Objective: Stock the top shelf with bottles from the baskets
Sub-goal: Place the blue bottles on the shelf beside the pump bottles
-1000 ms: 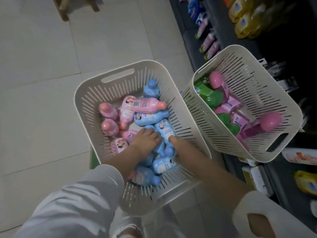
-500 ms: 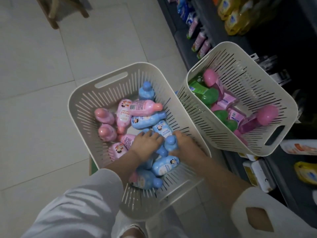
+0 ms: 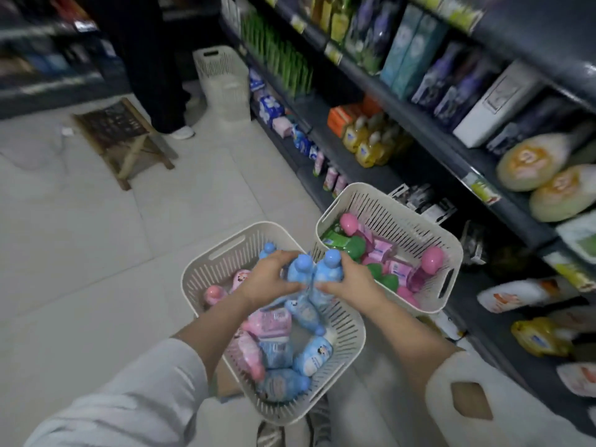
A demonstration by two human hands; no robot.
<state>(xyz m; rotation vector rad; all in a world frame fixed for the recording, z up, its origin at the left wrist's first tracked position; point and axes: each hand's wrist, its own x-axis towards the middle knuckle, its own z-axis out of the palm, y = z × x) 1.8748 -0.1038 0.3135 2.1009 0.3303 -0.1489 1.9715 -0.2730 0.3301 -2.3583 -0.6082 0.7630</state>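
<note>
Two cream slotted baskets stand on the floor. The near basket [image 3: 346,346] holds several pink and blue bottles. The far basket [image 3: 429,227] holds pink and green bottles. My left hand [image 3: 269,279] and my right hand [image 3: 350,280] are raised above the near basket and together clasp a bunch of blue bottles [image 3: 314,274] upright, caps up. The left hand covers the bunch's left side, the right hand its right side. How many bottles are in the bunch is hidden by my fingers.
Dark store shelves [image 3: 419,124] run along the right, stocked with yellow bottles, boxes and refill pouches. A wooden stool [image 3: 122,137] stands on the tiled floor at the back left, beside a person's legs [image 3: 161,91]. Another cream basket stack [image 3: 222,79] stands by the shelf end.
Both hands closed on blue bottles inside the near basket and lifted them above it. My view has tilted up, so the shelves and aisle now show.
</note>
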